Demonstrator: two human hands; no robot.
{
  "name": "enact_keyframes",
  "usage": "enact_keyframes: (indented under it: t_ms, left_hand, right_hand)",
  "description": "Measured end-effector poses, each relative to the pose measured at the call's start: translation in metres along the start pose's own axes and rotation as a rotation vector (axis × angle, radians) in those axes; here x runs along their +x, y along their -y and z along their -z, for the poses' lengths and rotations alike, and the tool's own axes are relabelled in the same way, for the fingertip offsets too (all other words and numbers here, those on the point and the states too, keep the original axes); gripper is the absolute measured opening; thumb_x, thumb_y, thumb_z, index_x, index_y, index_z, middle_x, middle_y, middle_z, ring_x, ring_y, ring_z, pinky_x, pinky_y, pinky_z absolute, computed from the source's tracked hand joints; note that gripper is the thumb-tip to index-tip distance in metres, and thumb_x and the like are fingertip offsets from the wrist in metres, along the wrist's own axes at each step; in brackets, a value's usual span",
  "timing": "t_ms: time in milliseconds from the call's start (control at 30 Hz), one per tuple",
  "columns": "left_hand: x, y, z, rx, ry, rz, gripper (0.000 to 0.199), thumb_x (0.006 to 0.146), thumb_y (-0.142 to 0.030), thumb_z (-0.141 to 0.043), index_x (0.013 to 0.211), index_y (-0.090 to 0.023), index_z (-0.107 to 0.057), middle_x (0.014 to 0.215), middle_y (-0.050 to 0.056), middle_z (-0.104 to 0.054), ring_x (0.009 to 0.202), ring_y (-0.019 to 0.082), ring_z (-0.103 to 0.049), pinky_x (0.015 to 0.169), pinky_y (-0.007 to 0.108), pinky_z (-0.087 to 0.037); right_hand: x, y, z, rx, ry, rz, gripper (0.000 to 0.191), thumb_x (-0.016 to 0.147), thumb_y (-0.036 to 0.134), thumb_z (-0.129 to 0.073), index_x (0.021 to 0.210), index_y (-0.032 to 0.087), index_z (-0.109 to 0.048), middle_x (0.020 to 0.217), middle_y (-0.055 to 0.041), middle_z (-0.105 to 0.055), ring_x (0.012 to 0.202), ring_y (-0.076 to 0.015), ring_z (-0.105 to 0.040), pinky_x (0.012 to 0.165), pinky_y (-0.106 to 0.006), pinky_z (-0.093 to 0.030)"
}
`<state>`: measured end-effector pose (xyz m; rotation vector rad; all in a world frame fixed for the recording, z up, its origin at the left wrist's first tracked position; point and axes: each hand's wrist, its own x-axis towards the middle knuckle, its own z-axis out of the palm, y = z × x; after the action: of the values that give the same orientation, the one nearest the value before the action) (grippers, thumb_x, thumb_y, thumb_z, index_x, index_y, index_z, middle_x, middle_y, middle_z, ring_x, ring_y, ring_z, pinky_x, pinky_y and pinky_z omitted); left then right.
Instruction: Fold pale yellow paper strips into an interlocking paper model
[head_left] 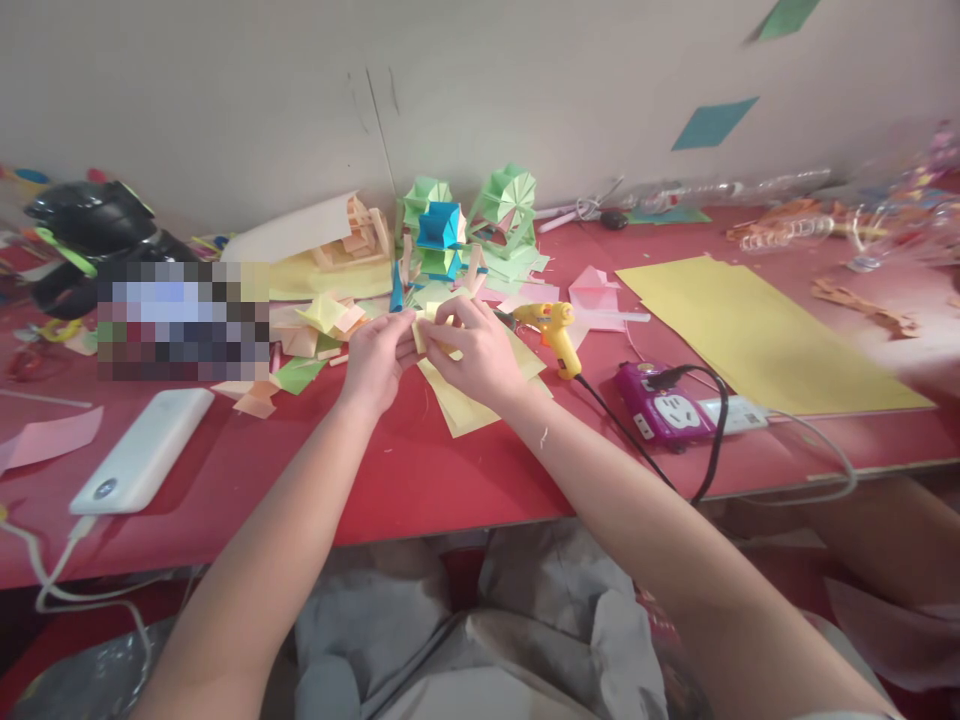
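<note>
On my feed a pixelated patch [184, 322] masks whatever lies there, and my left hand [380, 360] and right hand [478, 350] hide much of the small yellow paper [421, 330]. The top edge crops the green paper [787, 17]; the clear plastic [919, 232] blurs at far right

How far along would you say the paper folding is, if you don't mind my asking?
Already formed, it seems: the green pleated shapes at the back and the blue one between them. In hand: a small pale yellow paper, held by the left hand and right hand. Possibly left: the pale yellow sheets just below the hands and the large yellow sheet, lying flat.
</note>
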<state>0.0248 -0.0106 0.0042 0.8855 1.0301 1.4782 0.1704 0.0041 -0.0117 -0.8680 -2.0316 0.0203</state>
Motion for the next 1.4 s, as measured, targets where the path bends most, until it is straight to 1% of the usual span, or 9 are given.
enact_keyframes:
  t_ms: [167, 267, 400, 500, 600, 700, 967, 1133, 1400]
  left_hand:
    - [0.003, 0.000, 0.003, 0.040, -0.048, -0.032, 0.025, 0.071, -0.031, -0.084, 0.081, -0.015, -0.067, 0.075, 0.002, -0.070, 0.065, 0.014, -0.069, 0.064, 0.026, -0.055]
    - [0.006, 0.000, 0.005, 0.051, -0.082, -0.086, 0.023, 0.072, -0.030, -0.081, 0.081, -0.015, -0.066, 0.074, 0.002, -0.070, 0.068, 0.015, -0.070, 0.066, 0.027, -0.056]
    - [0.008, -0.001, 0.009, 0.089, -0.123, -0.216, 0.022, 0.077, -0.034, -0.078, 0.085, -0.018, -0.065, 0.074, 0.002, -0.071, 0.074, 0.017, -0.071, 0.071, 0.029, -0.059]
    - [0.009, -0.001, 0.009, 0.109, -0.157, -0.260, 0.022, 0.078, -0.035, -0.077, 0.085, -0.019, -0.063, 0.076, 0.001, -0.072, 0.075, 0.017, -0.072, 0.073, 0.030, -0.059]
    - [0.008, -0.002, 0.008, 0.098, -0.164, -0.281, 0.022, 0.079, -0.035, -0.076, 0.084, -0.020, -0.061, 0.080, 0.001, -0.072, 0.076, 0.017, -0.072, 0.075, 0.031, -0.060]
    - [0.007, -0.001, 0.006, 0.085, -0.129, -0.278, 0.022, 0.080, -0.035, -0.076, 0.084, -0.021, -0.059, 0.079, 0.001, -0.072, 0.077, 0.018, -0.072, 0.077, 0.031, -0.059]
    - [0.004, 0.004, 0.001, 0.037, -0.013, -0.190, 0.026, 0.077, -0.037, -0.078, 0.084, -0.020, -0.060, 0.082, 0.004, -0.072, 0.085, 0.021, -0.073, 0.079, 0.034, -0.058]
    - [0.004, 0.000, -0.001, 0.037, -0.060, -0.175, 0.027, 0.077, -0.038, -0.079, 0.084, -0.019, -0.061, 0.079, 0.004, -0.071, 0.087, 0.022, -0.074, 0.082, 0.035, -0.058]
    - [0.009, -0.002, 0.005, 0.043, -0.136, -0.141, 0.019, 0.080, -0.032, -0.075, 0.083, -0.020, -0.060, 0.080, 0.002, -0.071, 0.078, 0.018, -0.072, 0.076, 0.032, -0.060]
  right_hand:
    - [0.000, 0.002, 0.002, 0.014, 0.048, -0.003, 0.028, 0.101, 0.028, -0.050, 0.103, 0.025, -0.078, 0.106, -0.0097, -0.063, 0.092, -0.0216, -0.053, 0.087, -0.039, -0.043]
    - [0.000, 0.003, 0.003, 0.067, 0.046, 0.020, 0.025, 0.101, 0.030, -0.053, 0.095, 0.025, -0.077, 0.111, -0.0095, -0.064, 0.097, -0.0223, -0.054, 0.089, -0.041, -0.042]
    - [0.001, 0.004, 0.003, 0.158, -0.133, -0.021, 0.028, 0.100, 0.033, -0.056, 0.077, 0.021, -0.068, 0.101, -0.0089, -0.064, 0.094, -0.0207, -0.056, 0.091, -0.041, -0.043]
    - [0.001, 0.002, 0.003, 0.291, -0.223, -0.217, 0.035, 0.097, 0.041, -0.060, 0.069, 0.021, -0.055, 0.080, -0.0045, -0.059, 0.080, -0.0174, -0.055, 0.080, -0.036, -0.045]
    - [0.003, 0.002, 0.004, 0.496, -0.087, -0.522, 0.046, 0.088, 0.059, -0.067, 0.068, 0.021, -0.052, 0.070, -0.0006, -0.056, 0.067, -0.0138, -0.052, 0.065, -0.030, -0.043]
    - [0.004, 0.002, 0.005, 0.683, 0.051, -0.671, 0.053, 0.081, 0.071, -0.068, 0.070, 0.020, -0.055, 0.069, -0.0006, -0.059, 0.067, -0.0133, -0.055, 0.060, -0.027, -0.042]
    - [0.006, 0.000, 0.002, 0.846, 0.004, -0.700, 0.052, 0.074, 0.070, -0.074, 0.071, 0.020, -0.059, 0.072, -0.0019, -0.064, 0.073, -0.0153, -0.061, 0.061, -0.027, -0.048]
    - [0.006, -0.001, 0.002, 0.944, 0.074, -0.744, 0.052, 0.069, 0.068, -0.079, 0.072, 0.018, -0.065, 0.073, -0.0024, -0.066, 0.070, -0.0133, -0.061, 0.066, -0.027, -0.051]
    - [0.004, -0.002, 0.002, 0.835, 0.131, -0.688, 0.054, 0.075, 0.068, -0.074, 0.063, 0.017, -0.064, 0.063, -0.0023, -0.063, 0.061, -0.0112, -0.054, 0.059, -0.026, -0.044]
